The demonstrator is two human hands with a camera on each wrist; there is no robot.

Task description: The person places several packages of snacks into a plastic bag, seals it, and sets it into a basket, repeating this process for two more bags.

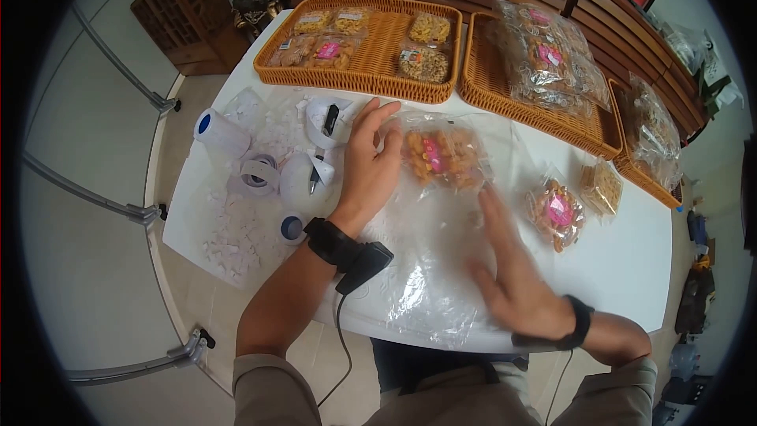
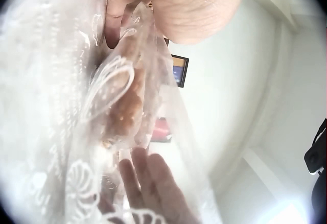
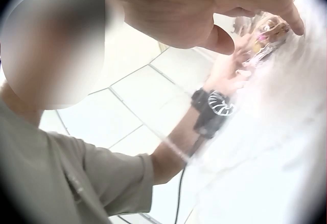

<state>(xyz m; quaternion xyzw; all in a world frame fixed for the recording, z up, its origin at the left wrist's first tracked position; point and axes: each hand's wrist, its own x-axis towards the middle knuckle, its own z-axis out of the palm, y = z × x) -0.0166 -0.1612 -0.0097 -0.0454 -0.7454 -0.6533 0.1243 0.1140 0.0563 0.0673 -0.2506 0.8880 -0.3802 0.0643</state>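
A clear plastic bag (image 1: 430,268) with a printed pattern lies on the white table. At its far end is a pack of brown snacks with a pink label (image 1: 441,154). My left hand (image 1: 371,166) is at the pack's left edge, fingers bent and touching the plastic. My right hand (image 1: 516,276), blurred, lies over the bag's right side with its fingers extended. In the left wrist view the snack (image 2: 125,111) shows through clear film between the left hand (image 2: 189,4) and the right fingers (image 2: 153,183). The right wrist view shows the right hand (image 3: 204,9) near the bag.
Wicker trays (image 1: 363,91) with packed snacks stand along the table's far side. Right of the bag lie a pink-labelled pack (image 1: 558,213) and a square pack (image 1: 602,188). At left are a white roll (image 1: 225,136), tape (image 1: 259,173), a black pen (image 1: 318,173) and paper scraps (image 1: 233,252).
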